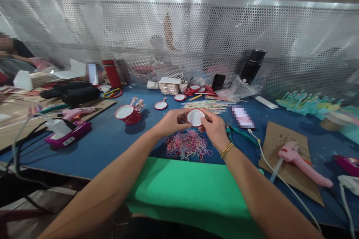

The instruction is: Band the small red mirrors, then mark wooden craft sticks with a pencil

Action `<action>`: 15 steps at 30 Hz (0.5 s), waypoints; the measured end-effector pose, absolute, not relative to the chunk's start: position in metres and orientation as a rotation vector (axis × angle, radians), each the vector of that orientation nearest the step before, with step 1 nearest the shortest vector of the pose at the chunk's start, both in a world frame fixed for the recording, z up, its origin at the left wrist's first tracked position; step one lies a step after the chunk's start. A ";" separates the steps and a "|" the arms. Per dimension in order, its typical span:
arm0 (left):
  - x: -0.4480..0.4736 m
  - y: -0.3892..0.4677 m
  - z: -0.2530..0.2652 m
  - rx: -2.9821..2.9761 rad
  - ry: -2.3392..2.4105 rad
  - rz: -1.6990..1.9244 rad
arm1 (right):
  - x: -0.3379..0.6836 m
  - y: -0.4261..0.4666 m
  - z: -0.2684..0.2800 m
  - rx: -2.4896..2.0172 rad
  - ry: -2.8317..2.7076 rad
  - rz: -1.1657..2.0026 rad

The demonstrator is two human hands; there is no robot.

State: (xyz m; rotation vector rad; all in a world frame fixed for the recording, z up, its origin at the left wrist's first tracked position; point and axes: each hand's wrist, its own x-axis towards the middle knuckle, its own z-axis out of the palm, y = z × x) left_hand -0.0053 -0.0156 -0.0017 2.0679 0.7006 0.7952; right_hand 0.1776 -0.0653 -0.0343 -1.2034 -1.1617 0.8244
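Note:
A small round disc (195,118) with a white face and a red rim is held up in front of me, its face toward me. My left hand (174,121) is closed on its left edge, and my right hand (213,125) pinches the right edge. Just below lies a loose heap of thin coloured rubber bands (187,145). Left of my hands stands a stack of similar red-rimmed discs (125,112) with small pegged necks sticking out. Behind my hands, another disc (160,105) with a short neck lies flat, and thin sticks (209,105) are spread out.
Green-handled pliers (242,134) lie right of my hands, near a phone (242,116) with a white cable. A pink glue gun (305,164) rests on cardboard (273,138). Purple power strips are on both sides. A perforated metal screen (134,30) closes the back; a person sits far left.

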 end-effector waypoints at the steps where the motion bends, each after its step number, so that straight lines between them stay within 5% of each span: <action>1: -0.005 -0.015 -0.002 2.053 0.682 0.802 | 0.178 -0.065 -0.034 -1.209 -1.172 0.812; 15: -0.004 0.000 -0.014 1.860 0.825 0.971 | 0.173 -0.065 -0.043 -1.148 -1.499 0.774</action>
